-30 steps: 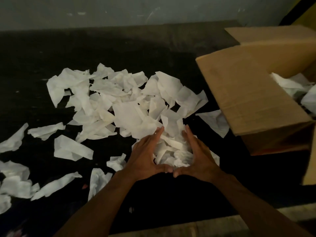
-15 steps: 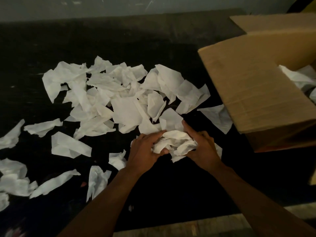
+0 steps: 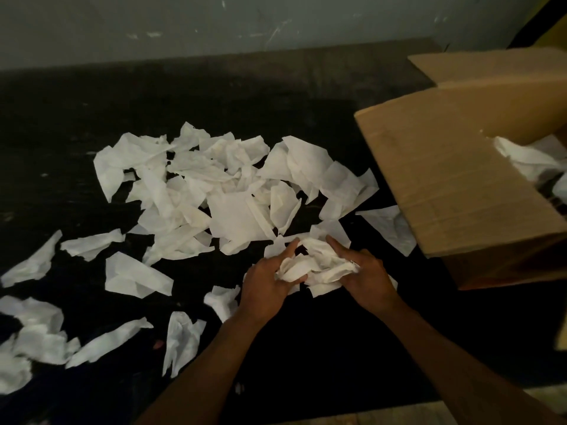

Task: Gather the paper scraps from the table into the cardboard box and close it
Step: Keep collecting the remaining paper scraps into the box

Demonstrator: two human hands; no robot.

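Paper scraps (image 3: 233, 191) strewn across dark table (image 3: 214, 87), left of cardboard box (image 3: 454, 185); a few inside box. Crumpled wad (image 3: 316, 268), just left of box, clutched between left hand (image 3: 267, 283) and right hand (image 3: 368, 277), fingers curled round it.

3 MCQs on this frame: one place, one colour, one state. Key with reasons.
1. The cardboard box stands where relative to the loose paper scraps on the table? A) right B) left C) under them
2. Scrap colour? A) blue B) white C) red
3. The left hand and right hand are: A) idle, holding nothing B) gripping a wad of scraps together C) closing box flaps
Key: 1 A, box at the view's right edge. 2 B, all white against dark tabletop. 3 B, fingers of both curl round the wad.
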